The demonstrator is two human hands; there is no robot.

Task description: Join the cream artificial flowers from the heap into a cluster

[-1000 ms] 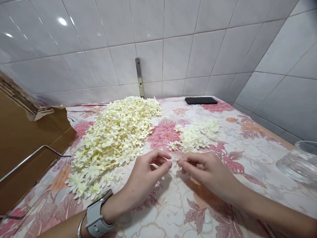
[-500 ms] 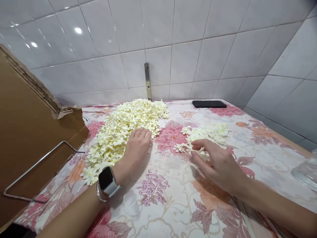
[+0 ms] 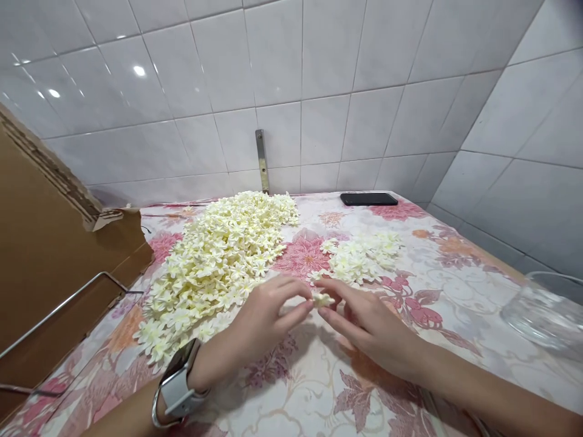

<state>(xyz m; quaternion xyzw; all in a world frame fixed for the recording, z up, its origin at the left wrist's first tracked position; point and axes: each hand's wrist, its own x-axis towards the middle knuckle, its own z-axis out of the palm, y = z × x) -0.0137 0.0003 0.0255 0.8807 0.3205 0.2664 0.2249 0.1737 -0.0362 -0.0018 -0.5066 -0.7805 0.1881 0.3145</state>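
Observation:
A single cream-white flower (image 3: 323, 300) is held between my two hands, just above the tablecloth. My left hand (image 3: 268, 309), with a watch (image 3: 180, 382) and bracelet at the wrist, pinches it from the left between thumb and fingertips. From the other side, the thumb and forefinger of my right hand (image 3: 364, 309) close around the same flower. Left of my hands spreads a big heap of pale yellow-white flowers (image 3: 218, 249). Beyond my right hand lies a smaller, whiter pile of flowers (image 3: 362, 258).
A black phone (image 3: 368, 199) lies at the back of the floral tablecloth (image 3: 305, 394). To the right stands a clear glass container (image 3: 542, 309). Cardboard (image 3: 59, 261) with a bent metal rod (image 3: 59, 309) borders the left side. A tiled wall (image 3: 319, 133) rises behind.
My left hand, open and apart at first, reached to the big heap and came back with a flower. The right hand went to the small pile, then returned to meet the left at the flower.

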